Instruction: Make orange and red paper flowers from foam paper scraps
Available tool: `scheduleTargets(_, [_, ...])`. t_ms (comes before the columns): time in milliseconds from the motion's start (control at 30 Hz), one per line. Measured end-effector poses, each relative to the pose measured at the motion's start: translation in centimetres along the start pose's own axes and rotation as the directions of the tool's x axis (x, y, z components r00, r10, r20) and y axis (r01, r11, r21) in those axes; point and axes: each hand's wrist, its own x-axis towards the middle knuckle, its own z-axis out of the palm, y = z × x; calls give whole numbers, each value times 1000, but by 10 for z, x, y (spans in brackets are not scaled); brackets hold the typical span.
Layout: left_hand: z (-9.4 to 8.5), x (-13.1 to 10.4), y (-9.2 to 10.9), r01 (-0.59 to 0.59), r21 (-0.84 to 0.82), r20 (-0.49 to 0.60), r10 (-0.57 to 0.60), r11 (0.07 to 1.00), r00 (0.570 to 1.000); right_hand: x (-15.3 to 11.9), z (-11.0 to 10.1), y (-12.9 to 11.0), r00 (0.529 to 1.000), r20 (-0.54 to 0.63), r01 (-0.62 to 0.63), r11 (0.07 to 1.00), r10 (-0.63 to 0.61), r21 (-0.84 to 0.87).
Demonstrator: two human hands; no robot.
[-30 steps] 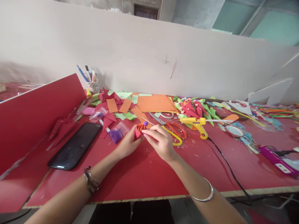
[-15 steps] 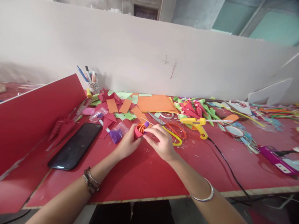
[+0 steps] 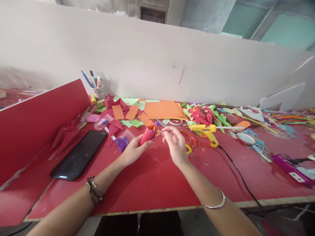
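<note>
My left hand is closed around a red paper cone, tilted with its open end up and to the right. Orange paper shows at the cone's mouth, and small purple balls sit on its rim. Just right of the cone, my right hand is raised with thumb and fingers pinched together. A thin pale stick pokes from those fingertips towards the cone; most of it is hidden. Behind the right hand lie scissors with orange and yellow handles, partly covered.
A yellow glue gun with a black cord lies to the right, near finished paper cones. A black phone and a bag of purple bits lie left. Orange sheets are at the back. A purple power strip sits far right.
My right hand has drawn back right, away from the cone's mouth. My left hand has tipped the cone so its red side shows. The purple balls are more visible.
</note>
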Motion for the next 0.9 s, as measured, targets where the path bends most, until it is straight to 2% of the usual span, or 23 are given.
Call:
scheduleTargets(100, [-1,1,-2,-3,-66,-3,3,998,1000,-1,1,3,1000,12,-18,998,19,-54])
scheduleTargets(267, [-3,0,-4,-31,-59,63,35,998,997,-5,5,5,969,236,106,981,-66,-164])
scheduleTargets(467, [-3,1,-1,-58,-74,8,59,996,998,-5,5,3,976,185,153,964,-113,-219])
scheduleTargets(667, [-4,1,-1,-56,2,-10,56,998,998,-5,4,5,969,215,174,948,-117,-267])
scheduleTargets(900, [-2,3,-4,-53,58,-37,55,997,998,-6,5,2,956,229,253,914,-185,-317])
